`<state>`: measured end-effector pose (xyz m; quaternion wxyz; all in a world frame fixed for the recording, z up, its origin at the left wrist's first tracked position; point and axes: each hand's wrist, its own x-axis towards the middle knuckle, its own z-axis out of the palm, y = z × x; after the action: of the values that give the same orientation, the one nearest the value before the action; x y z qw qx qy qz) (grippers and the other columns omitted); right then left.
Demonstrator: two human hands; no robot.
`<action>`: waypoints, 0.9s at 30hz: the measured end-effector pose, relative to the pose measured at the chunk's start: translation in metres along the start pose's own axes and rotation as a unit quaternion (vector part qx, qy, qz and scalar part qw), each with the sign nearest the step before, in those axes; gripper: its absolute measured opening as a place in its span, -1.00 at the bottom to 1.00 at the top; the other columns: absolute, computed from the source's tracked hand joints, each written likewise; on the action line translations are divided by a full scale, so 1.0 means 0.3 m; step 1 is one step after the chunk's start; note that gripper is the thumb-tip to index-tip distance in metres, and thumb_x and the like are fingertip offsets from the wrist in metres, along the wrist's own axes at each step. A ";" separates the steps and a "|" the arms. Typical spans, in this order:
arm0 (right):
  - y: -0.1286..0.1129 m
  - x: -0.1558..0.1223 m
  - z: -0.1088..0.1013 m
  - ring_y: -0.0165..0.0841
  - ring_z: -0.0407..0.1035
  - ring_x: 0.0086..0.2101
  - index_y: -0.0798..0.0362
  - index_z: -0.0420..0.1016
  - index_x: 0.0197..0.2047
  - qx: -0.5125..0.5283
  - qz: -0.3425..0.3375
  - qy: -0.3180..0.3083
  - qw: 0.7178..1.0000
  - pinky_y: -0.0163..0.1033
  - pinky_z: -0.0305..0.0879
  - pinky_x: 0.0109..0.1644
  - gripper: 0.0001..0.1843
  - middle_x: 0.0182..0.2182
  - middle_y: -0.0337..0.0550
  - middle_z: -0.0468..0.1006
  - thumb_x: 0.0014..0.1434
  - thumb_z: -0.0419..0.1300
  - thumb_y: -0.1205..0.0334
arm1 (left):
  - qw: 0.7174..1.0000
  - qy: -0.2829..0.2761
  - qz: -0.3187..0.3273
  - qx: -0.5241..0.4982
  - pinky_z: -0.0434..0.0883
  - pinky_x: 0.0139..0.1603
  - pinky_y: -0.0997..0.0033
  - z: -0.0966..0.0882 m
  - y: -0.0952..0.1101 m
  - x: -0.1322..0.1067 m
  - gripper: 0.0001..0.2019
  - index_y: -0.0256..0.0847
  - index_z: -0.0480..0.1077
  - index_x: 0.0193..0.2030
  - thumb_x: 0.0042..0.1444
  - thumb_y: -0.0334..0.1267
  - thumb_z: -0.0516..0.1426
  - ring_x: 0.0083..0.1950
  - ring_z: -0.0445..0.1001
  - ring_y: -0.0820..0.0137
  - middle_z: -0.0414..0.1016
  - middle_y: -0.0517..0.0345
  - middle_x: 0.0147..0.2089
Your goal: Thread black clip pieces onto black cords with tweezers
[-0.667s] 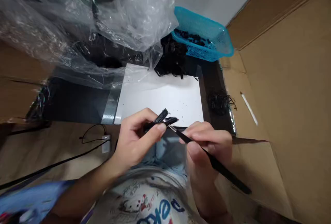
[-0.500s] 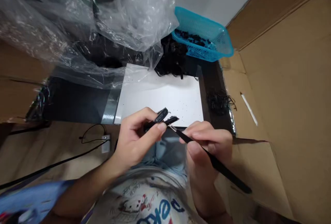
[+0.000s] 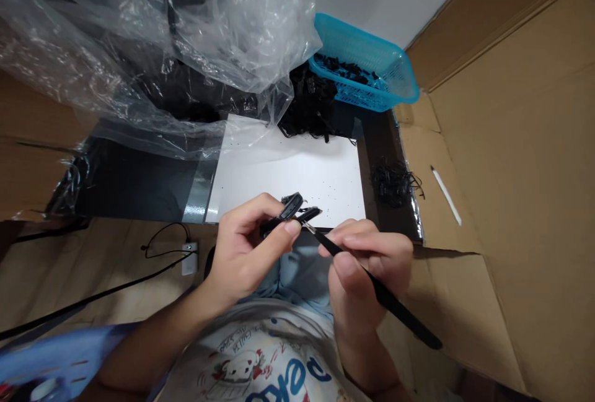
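Left hand (image 3: 246, 253) pinching black part (image 3: 291, 207), right hand (image 3: 367, 272) holding black tweezers (image 3: 385, 295)

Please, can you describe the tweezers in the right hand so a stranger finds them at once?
Below the near edge of the white sheet, the right hand holds long black tweezers with metal tips. Their tips point at the small black piece in the left hand, and no other long black tool is there.

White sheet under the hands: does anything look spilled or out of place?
Yes: tiny black specks are scattered over the white sheet, looking like spilled bits, and a loose black tangle lies on the dark surface beside it, outside the blue basket.
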<state>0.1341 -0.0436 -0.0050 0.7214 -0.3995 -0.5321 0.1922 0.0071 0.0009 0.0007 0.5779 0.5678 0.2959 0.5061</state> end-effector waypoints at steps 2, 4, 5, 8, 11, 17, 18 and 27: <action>0.002 -0.001 0.005 -0.42 0.34 -0.46 0.01 0.35 -0.15 -0.008 -0.004 0.008 1.000 -0.23 0.30 -0.39 -0.86 -0.39 -0.24 0.44 0.20 0.15 0.35 | 1.000 -0.004 -0.011 -0.016 0.16 -0.50 0.55 0.000 -0.001 -0.002 -0.82 -0.19 0.34 -0.41 0.24 -0.32 0.16 -0.51 0.20 0.58 0.29 0.36 -0.55; 0.005 -0.005 0.009 -0.42 0.32 -0.48 0.00 0.34 -0.14 -0.014 -0.009 0.017 1.000 -0.23 0.29 -0.41 -0.87 -0.41 -0.25 0.44 0.22 0.14 0.33 | 0.999 -0.008 -0.025 -0.035 0.14 -0.51 0.54 0.000 -0.002 -0.005 -0.80 -0.19 0.33 -0.42 0.24 -0.29 0.17 -0.52 0.19 0.57 0.29 0.36 -0.56; 0.007 -0.008 0.012 -0.42 0.31 -0.49 0.00 0.33 -0.13 -0.015 -0.008 0.019 1.000 -0.23 0.28 -0.42 -0.87 -0.41 -0.25 0.44 0.23 0.14 0.32 | 0.998 -0.010 -0.033 -0.046 0.14 -0.51 0.53 0.000 -0.002 -0.006 -0.79 -0.19 0.33 -0.43 0.24 -0.28 0.17 -0.52 0.18 0.57 0.28 0.36 -0.57; 0.012 -0.023 0.018 -0.44 0.32 -0.48 -0.01 0.33 -0.13 -0.007 -0.010 0.025 1.000 -0.25 0.27 -0.44 -0.88 -0.41 -0.26 0.43 0.25 0.11 0.34 | 0.994 -0.017 -0.064 -0.087 0.14 -0.51 0.54 0.003 0.001 -0.006 -0.78 -0.20 0.33 -0.44 0.21 -0.26 0.19 -0.52 0.18 0.57 0.28 0.34 -0.57; 0.015 -0.037 0.022 -0.46 0.32 -0.48 -0.01 0.32 -0.14 -0.003 -0.024 0.033 0.999 -0.26 0.28 -0.43 -0.89 -0.40 -0.28 0.42 0.26 0.10 0.35 | 0.983 -0.020 -0.107 -0.148 0.12 -0.53 0.55 0.011 0.008 -0.002 -0.77 -0.22 0.33 -0.48 0.15 -0.25 0.22 -0.55 0.15 0.58 0.25 0.33 -0.58; 0.017 -0.038 0.027 -0.44 0.32 -0.47 0.02 0.35 -0.16 -0.023 -0.052 0.055 0.997 -0.23 0.34 -0.40 -0.89 -0.42 -0.27 0.41 0.25 0.13 0.39 | 0.934 -0.047 -0.218 -0.281 -0.02 -0.59 0.55 0.040 0.008 -0.010 -0.74 -0.24 0.31 -0.53 0.05 -0.24 0.27 -0.61 0.05 0.60 0.15 0.34 -0.66; 0.015 -0.034 0.026 -0.44 0.32 -0.47 0.02 0.35 -0.17 -0.025 -0.051 0.057 0.997 -0.23 0.35 -0.40 -0.89 -0.43 -0.27 0.40 0.25 0.13 0.39 | 0.928 -0.047 -0.230 -0.289 -0.05 -0.59 0.55 0.043 0.007 -0.013 -0.74 -0.24 0.30 -0.53 0.03 -0.23 0.27 -0.62 0.03 0.61 0.15 0.34 -0.67; 0.014 0.000 -0.001 -0.44 0.32 -0.48 0.06 0.38 -0.16 0.011 -0.048 0.056 0.997 -0.27 0.30 -0.46 -0.85 -0.42 -0.28 0.43 0.20 0.17 0.43 | 0.975 0.021 -0.134 -0.176 -0.07 -0.63 0.53 0.031 0.001 0.004 -0.77 -0.23 0.34 -0.53 0.07 -0.27 0.24 -0.63 -0.01 0.60 0.17 0.34 -0.66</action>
<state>0.1351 -0.0411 -0.0082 0.7631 -0.3757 -0.5067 0.1407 0.0160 -0.0015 0.0028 0.7246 0.4017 0.2879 0.4802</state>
